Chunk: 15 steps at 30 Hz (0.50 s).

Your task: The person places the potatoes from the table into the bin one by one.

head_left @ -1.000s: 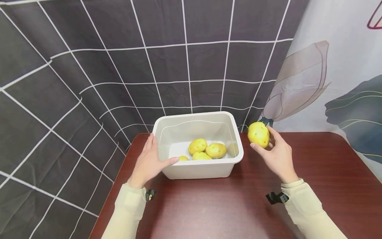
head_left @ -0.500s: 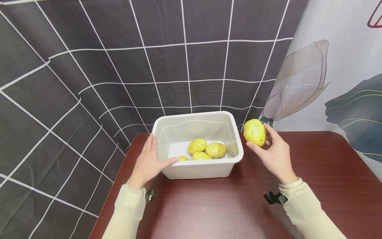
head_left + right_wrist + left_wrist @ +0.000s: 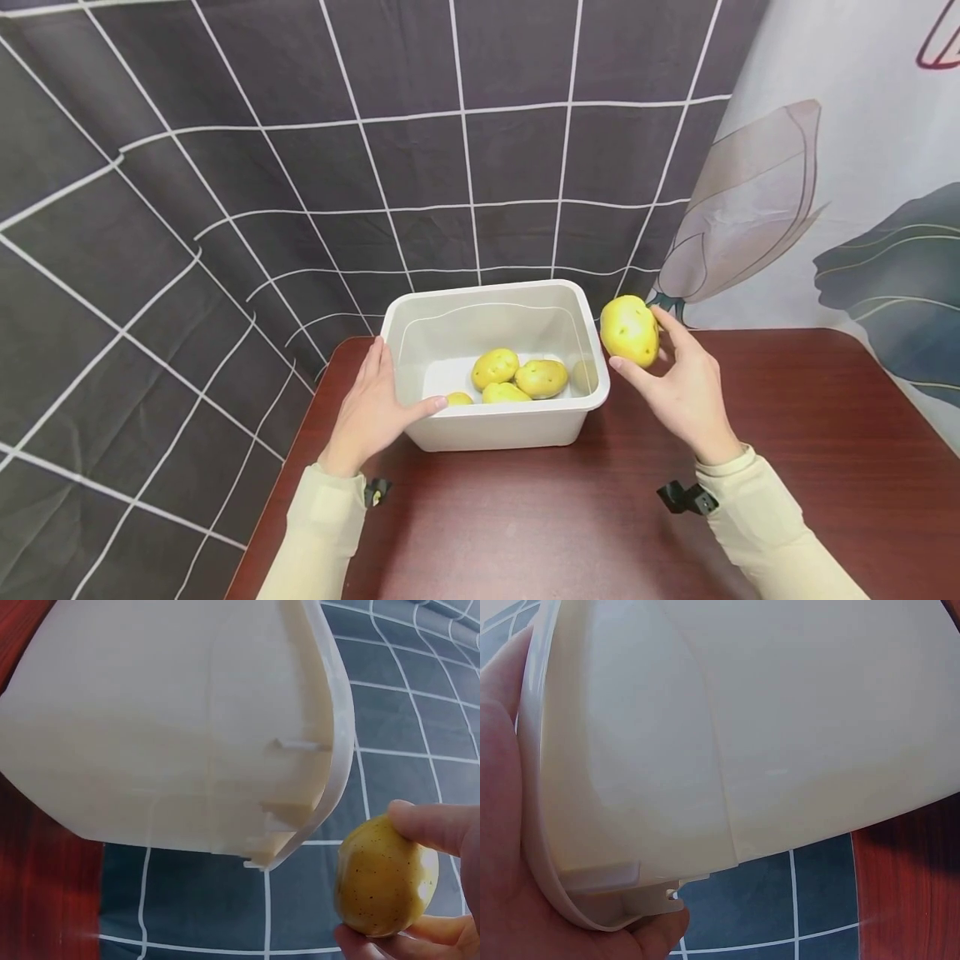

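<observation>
My right hand [image 3: 686,392] holds a yellow potato [image 3: 629,331] between thumb and fingers, just outside the right rim of a pale grey plastic tub [image 3: 487,429]. In the right wrist view that potato [image 3: 382,881] shows dark specks and appears close beside the tub's rim. Round the tub's front left corner lies my left hand [image 3: 367,412], its thumb on the front rim and its fingers along the left side. The left wrist view shows fingertips [image 3: 671,930] reaching under the rim. Inside the tub are several potatoes [image 3: 542,378], the front ones partly hidden by the front wall.
The tub stands on a dark red wooden table [image 3: 510,533], near its back edge. Close behind hangs a dark cloth [image 3: 517,158] with a white grid, which also covers the left side. A pale curtain [image 3: 885,150] with a plant print hangs at the right.
My right hand has moved left and slightly up with the potato, bringing it nearer the tub's right rim. The left hand, the tub and the potatoes in it stay put.
</observation>
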Each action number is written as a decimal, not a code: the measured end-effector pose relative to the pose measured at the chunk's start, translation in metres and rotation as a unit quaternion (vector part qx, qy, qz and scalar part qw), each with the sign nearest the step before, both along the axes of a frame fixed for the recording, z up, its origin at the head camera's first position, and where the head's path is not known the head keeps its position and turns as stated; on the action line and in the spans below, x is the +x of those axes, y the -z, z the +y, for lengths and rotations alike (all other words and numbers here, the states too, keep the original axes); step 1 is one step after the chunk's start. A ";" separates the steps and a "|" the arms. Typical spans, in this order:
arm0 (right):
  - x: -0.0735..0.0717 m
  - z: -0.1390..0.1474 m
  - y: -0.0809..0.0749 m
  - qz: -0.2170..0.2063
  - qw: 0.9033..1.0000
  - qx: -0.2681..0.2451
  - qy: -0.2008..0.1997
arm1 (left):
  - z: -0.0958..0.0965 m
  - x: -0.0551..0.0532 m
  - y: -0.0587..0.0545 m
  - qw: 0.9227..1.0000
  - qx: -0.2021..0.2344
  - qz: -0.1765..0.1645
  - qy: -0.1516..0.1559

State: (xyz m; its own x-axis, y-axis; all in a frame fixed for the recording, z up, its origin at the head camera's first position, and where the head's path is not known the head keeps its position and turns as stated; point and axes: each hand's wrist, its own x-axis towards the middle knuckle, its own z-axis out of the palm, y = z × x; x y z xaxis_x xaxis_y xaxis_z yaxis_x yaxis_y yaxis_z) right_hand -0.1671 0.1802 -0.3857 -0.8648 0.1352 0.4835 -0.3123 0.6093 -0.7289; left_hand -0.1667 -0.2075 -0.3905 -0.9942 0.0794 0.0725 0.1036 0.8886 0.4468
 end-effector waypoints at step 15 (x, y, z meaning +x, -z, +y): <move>0.004 -0.010 -0.004 0.034 0.999 0.032 -0.016 | 0.000 0.000 0.001 1.000 0.005 0.001 0.000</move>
